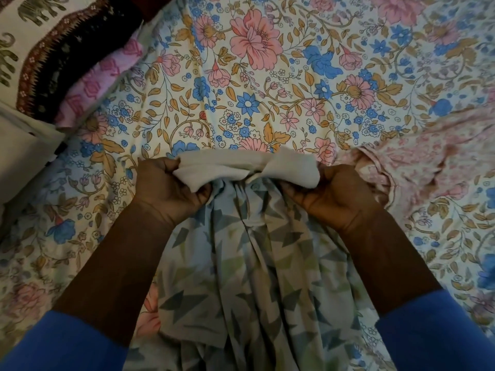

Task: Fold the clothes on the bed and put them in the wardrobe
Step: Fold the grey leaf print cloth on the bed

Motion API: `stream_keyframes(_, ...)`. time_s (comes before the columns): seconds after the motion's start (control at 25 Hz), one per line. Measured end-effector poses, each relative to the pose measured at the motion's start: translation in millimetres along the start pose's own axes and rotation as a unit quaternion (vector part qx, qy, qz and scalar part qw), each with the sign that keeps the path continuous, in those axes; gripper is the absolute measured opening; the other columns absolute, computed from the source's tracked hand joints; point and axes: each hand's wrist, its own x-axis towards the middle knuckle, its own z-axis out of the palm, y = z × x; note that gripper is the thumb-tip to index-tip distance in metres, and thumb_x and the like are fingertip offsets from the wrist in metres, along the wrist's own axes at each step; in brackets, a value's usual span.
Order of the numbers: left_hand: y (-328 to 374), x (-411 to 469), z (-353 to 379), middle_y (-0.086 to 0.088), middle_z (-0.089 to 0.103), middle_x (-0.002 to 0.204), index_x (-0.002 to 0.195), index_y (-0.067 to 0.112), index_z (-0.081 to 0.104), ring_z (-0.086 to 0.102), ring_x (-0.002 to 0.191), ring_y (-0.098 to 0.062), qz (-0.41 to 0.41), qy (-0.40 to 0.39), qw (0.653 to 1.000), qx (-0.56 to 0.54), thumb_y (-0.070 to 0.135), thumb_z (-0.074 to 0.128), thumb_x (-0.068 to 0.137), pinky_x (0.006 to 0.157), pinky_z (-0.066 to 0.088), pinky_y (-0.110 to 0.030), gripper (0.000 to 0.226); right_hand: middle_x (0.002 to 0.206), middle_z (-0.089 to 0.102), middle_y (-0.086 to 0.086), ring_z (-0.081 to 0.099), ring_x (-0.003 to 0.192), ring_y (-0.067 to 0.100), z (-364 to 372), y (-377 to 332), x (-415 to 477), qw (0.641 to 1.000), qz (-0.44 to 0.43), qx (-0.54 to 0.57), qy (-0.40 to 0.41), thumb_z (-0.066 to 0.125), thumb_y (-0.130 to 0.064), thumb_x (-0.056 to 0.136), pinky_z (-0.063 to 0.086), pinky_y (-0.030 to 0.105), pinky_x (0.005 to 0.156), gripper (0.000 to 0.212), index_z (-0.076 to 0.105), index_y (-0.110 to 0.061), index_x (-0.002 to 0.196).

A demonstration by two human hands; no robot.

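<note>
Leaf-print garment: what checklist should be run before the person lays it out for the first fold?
1. Grip: left hand and right hand each hold one end of the cream band: ok.
2. Band flat: it is bunched and twisted in the middle: not ok.
3. Leaf-print garment smooth: it hangs in deep creases toward the person: not ok.
4. Bare bedsheet ahead to lay it on: ok.
5. Pink garment clear of the right hand: it lies close beside it, contact unclear: cannot tell.
</note>
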Motion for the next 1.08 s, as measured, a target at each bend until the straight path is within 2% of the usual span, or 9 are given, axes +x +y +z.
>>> stream_keyframes(0.12, -8, -6, 5, -0.005, 0.078, 0.082, 0.103, 0.013, 0.065, 0.075, 0.074, -0.02, 0.067, 0.003, 0.997, 0.034, 0.025, 0.048, 0.097, 0.054, 0.06, -0.026, 0.022, 0.108, 0.073, 0.02, 0.07, 0.096, 0.037, 3, 13, -6, 0.989, -0.013, -0.146, -0.004, 0.059, -0.039, 0.09, 0.061, 0.047, 0.078, 0.041, 0.068, -0.001, 0.102)
stream_keyframes(0.2, -16, -8, 8, 0.002, 0.075, 0.069, 0.096, 0.016, 0.062, 0.074, 0.066, -0.015, 0.135, -0.009, 0.988, 0.069, 0.029, 0.046, 0.106, 0.058, 0.061, -0.027, 0.023, 0.106, 0.076, 0.012, 0.073, 0.097, 0.031, 2, 23, -6, 0.933, -0.054, -0.355, 0.018, 0.077, -0.067, 0.069, 0.063, 0.045, 0.078, 0.068, 0.074, -0.004, 0.097)
stream_keyframes(0.32, -21, -10, 4, 0.0, 0.076, 0.076, 0.094, 0.017, 0.064, 0.074, 0.066, -0.012, 0.133, 0.002, 0.986, 0.104, 0.038, 0.044, 0.108, 0.059, 0.062, -0.026, 0.032, 0.096, 0.075, 0.003, 0.068, 0.087, 0.016, -7, 37, -10, 0.838, -0.129, -0.53, 0.004, 0.083, -0.033, 0.083, 0.053, 0.026, 0.063, 0.025, 0.076, -0.009, 0.089)
stream_keyframes(0.56, -23, -15, -8, 0.0, 0.077, 0.078, 0.102, 0.016, 0.065, 0.075, 0.069, -0.013, 0.085, 0.005, 0.995, 0.053, 0.044, 0.039, 0.108, 0.061, 0.062, -0.029, 0.039, 0.107, 0.071, 0.004, 0.069, 0.103, 0.025, -24, 53, -22, 0.879, -0.105, -0.465, 0.024, 0.071, -0.023, 0.096, 0.064, 0.047, 0.08, 0.007, 0.069, -0.016, 0.099)
stream_keyframes(0.72, -27, -13, -10, 0.003, 0.069, 0.095, 0.111, 0.02, 0.062, 0.069, 0.092, -0.017, 0.084, 0.001, 0.996, 0.004, 0.052, 0.043, 0.105, 0.096, 0.058, -0.041, 0.038, 0.098, 0.075, -0.003, 0.072, 0.09, 0.017, -39, 72, -29, 0.737, -0.202, -0.638, 0.095, 0.075, -0.021, 0.092, 0.061, 0.043, 0.087, 0.011, 0.075, -0.023, 0.104)
stream_keyframes(0.76, -27, -14, -11, 0.004, 0.067, 0.095, 0.109, 0.021, 0.062, 0.069, 0.089, -0.015, 0.088, -0.001, 0.996, -0.005, 0.052, 0.044, 0.105, 0.091, 0.061, -0.039, 0.036, 0.096, 0.076, 0.0, 0.074, 0.085, 0.019, -43, 73, -30, 0.744, -0.218, -0.621, 0.114, 0.073, -0.019, 0.094, 0.062, 0.045, 0.084, 0.007, 0.076, -0.022, 0.1)
stream_keyframes(0.84, -24, -14, -12, 0.004, 0.07, 0.089, 0.102, 0.019, 0.064, 0.073, 0.077, -0.013, 0.077, -0.007, 0.997, -0.012, 0.051, 0.043, 0.106, 0.068, 0.064, -0.034, 0.038, 0.099, 0.076, 0.011, 0.077, 0.081, 0.022, -41, 72, -36, 0.88, -0.171, -0.426, 0.12, 0.066, -0.01, 0.099, 0.065, 0.04, 0.076, 0.01, 0.074, -0.014, 0.095)
stream_keyframes(0.92, -22, -16, -14, -0.006, 0.076, 0.097, 0.109, 0.015, 0.067, 0.076, 0.087, -0.023, 0.069, -0.011, 0.998, -0.002, 0.056, 0.042, 0.104, 0.069, 0.065, -0.042, 0.048, 0.103, 0.076, 0.016, 0.077, 0.085, 0.023, -36, 71, -42, 0.985, -0.073, -0.146, 0.064, 0.056, -0.003, 0.102, 0.065, 0.036, 0.072, 0.013, 0.068, -0.006, 0.098)
stream_keyframes(1.08, -26, -16, -14, -0.023, 0.065, 0.134, 0.142, 0.008, 0.057, 0.064, 0.122, -0.042, 0.032, -0.004, 0.999, 0.02, 0.065, 0.042, 0.1, 0.089, 0.056, -0.061, 0.073, 0.099, 0.077, 0.021, 0.078, 0.084, 0.032, -18, 70, -41, 0.986, -0.058, 0.152, -0.026, 0.054, 0.006, 0.084, 0.064, 0.045, 0.074, 0.026, 0.065, 0.001, 0.107)
